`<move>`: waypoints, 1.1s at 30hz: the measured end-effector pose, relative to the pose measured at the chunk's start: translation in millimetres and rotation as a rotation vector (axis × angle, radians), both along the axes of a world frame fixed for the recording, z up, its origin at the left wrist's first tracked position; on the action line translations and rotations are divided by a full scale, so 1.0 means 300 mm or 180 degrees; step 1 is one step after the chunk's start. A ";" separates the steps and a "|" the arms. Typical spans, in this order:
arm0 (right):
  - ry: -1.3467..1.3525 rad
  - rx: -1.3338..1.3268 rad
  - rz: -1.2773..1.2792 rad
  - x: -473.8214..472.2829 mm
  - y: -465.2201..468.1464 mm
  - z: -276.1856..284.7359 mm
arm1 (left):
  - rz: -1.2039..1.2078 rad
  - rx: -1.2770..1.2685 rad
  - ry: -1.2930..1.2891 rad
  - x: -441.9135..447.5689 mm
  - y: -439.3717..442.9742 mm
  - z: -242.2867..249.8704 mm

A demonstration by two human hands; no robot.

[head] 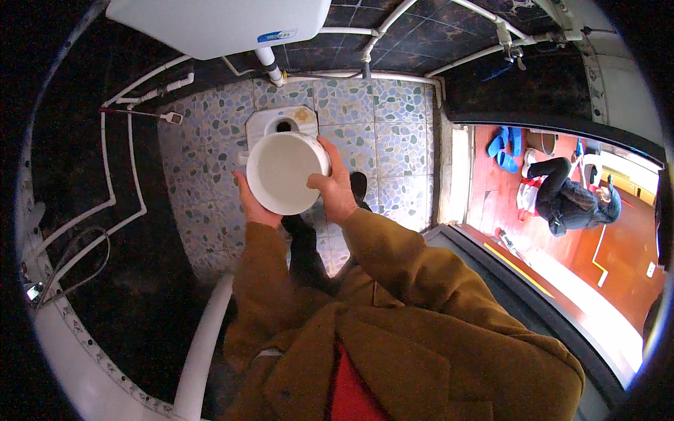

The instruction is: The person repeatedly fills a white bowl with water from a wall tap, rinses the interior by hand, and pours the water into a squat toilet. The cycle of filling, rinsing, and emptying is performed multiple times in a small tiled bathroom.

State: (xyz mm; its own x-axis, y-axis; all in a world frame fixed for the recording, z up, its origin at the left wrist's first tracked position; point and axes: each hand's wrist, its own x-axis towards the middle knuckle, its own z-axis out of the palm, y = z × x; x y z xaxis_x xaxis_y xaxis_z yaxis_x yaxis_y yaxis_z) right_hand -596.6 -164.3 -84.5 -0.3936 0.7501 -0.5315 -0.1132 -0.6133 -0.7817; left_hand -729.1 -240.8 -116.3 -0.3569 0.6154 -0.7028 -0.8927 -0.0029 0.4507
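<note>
A white round pot (287, 173) is between my two hands, its smooth pale interior facing up at me. My left hand (258, 202) supports its lower left side. On the right, my right hand (334, 184) grips the wall, with the thumb over the rim. A small white piece sticks out at the pot's left; whether it belongs to the pot is not clear. Beyond the pot, a white squat toilet (255, 126) is set in the floor, with a dark drain hole and a brownish stain. The pot hides its near part.
The pebble-patterned tile floor (347, 105) runs around my feet. Above the toilet hangs a white cistern (226, 21) with a downpipe (268, 66). White pipes (136, 173) line the dark walls. Through the doorway at right sits a person (571, 205), near blue slippers (505, 160) and a bucket (542, 142).
</note>
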 end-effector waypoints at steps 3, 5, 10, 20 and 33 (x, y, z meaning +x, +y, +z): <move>-0.0046 -0.0069 0.0143 0.021 0.005 0.021 | -0.0291 -0.0158 0.0027 -0.103 0.014 -0.018; -0.0053 -0.0245 0.0235 0.037 0.017 0.028 | -0.0339 -0.0173 -0.0021 -0.143 0.017 -0.024; 0.0254 -0.0567 0.0395 0.061 0.090 0.029 | -0.1313 -0.0150 0.0991 -0.206 -0.014 0.004; 0.0642 -0.0927 0.1142 0.052 0.273 0.016 | -0.2490 -0.0098 0.1480 -0.213 -0.056 0.120; 0.0926 -0.0848 0.0296 -0.007 0.216 -0.082 | -0.1090 -0.0257 0.1466 -0.047 -0.142 0.164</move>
